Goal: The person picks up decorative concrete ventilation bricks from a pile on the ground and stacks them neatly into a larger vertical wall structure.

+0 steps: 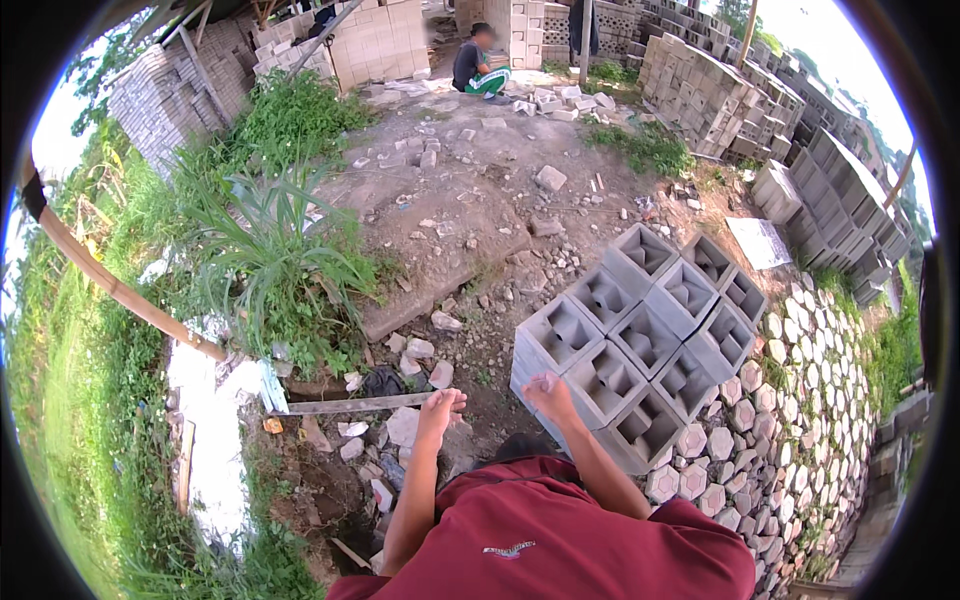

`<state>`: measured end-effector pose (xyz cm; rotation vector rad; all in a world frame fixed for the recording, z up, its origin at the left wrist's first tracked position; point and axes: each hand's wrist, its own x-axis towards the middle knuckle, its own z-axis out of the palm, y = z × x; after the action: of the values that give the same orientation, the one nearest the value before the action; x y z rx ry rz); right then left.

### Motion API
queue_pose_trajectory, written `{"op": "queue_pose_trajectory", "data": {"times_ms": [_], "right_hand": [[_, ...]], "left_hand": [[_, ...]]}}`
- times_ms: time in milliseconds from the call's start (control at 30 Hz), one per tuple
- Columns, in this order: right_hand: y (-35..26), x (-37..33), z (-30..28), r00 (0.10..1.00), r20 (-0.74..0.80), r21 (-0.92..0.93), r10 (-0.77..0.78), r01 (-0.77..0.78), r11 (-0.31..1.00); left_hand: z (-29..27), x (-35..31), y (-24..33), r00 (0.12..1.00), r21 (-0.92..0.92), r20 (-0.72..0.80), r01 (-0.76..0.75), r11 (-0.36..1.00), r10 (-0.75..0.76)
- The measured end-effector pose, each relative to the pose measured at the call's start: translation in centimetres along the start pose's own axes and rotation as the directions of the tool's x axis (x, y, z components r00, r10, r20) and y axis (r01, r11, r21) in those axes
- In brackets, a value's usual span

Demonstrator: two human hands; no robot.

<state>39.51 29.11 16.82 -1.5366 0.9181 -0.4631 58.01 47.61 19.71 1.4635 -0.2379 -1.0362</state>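
My left hand (440, 410) is raised in front of my body over the rubble, its fingers loosely bent and apart with nothing in them. My right hand (549, 396) is level with it, also empty, with half-curled fingers. It appears just in front of the near left side of a stack of grey hollow concrete blocks (645, 338); whether it touches them I cannot tell. The blocks are packed in rows with their cavities facing up.
Broken stones (403, 427) and a wooden plank (350, 405) lie left of my hands. Hexagonal pavers (719, 443) are heaped at the right. Weeds (280, 235) grow at the left. A person (480, 68) sits far off near stacked blocks (694, 90).
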Motion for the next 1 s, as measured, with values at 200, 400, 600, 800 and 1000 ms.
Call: {"op": "queue_pose_trajectory", "data": {"times_ms": [200,400,600,800,1000], "right_hand": [[-1.9,1.3,2.2,0.992,-0.126,0.149,0.03,-0.011,0.989],[1.1,5.6,0.7,0.982,-0.183,0.057,0.034,-0.024,0.998],[1.9,12.8,0.6,0.914,-0.404,-0.182,0.024,-0.106,0.978],[5.8,24.1,0.3,0.806,-0.55,-0.589,-0.219,-0.188,0.786],[5.8,28.3,1.4,0.848,-0.53,-0.603,-0.03,-0.351,0.716]], "left_hand": [[-0.8,2.7,1.4,0.995,0.051,0.078,0.062,0.997,-0.066],[-0.7,8.1,3.6,0.986,0.159,0.133,0.076,0.984,-0.098],[-1.0,16.4,4.3,0.979,0.279,0.165,0.067,0.958,-0.117],[3.1,29.3,6.5,0.956,0.372,0.292,-0.087,0.924,-0.028],[7.9,38.1,6.8,0.859,0.448,0.498,-0.134,0.884,-0.122]]}}
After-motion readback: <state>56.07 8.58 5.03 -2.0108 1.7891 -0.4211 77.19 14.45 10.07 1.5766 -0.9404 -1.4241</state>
